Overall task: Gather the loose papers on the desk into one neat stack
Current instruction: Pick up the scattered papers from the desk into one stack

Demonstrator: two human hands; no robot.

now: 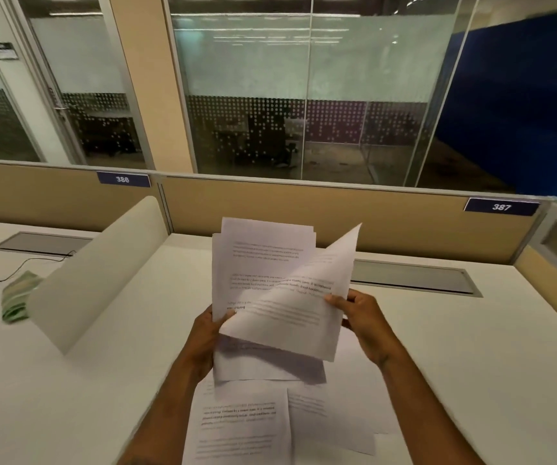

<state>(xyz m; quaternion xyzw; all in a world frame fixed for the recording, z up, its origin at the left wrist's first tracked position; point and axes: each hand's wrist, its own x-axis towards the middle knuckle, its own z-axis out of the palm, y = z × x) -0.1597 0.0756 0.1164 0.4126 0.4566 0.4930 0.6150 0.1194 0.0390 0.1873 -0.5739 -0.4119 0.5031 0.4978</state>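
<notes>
A partial stack (257, 263) of printed sheets is held above the desk (471, 364) at the centre of the frame, its long axis running towards the top edge. The left hand (206, 333) is closed on the stack's lower left edge, thumb on top. The right hand (361, 317) pinches a single sheet (297, 313), thumb over fingers; this sheet is skewed, its free corner pointing to the upper right. Two loose sheets (243, 424) lie flat on the desk directly below both hands, overlapping, long axes likewise towards the top; neither hand is clearly nearer.
</notes>
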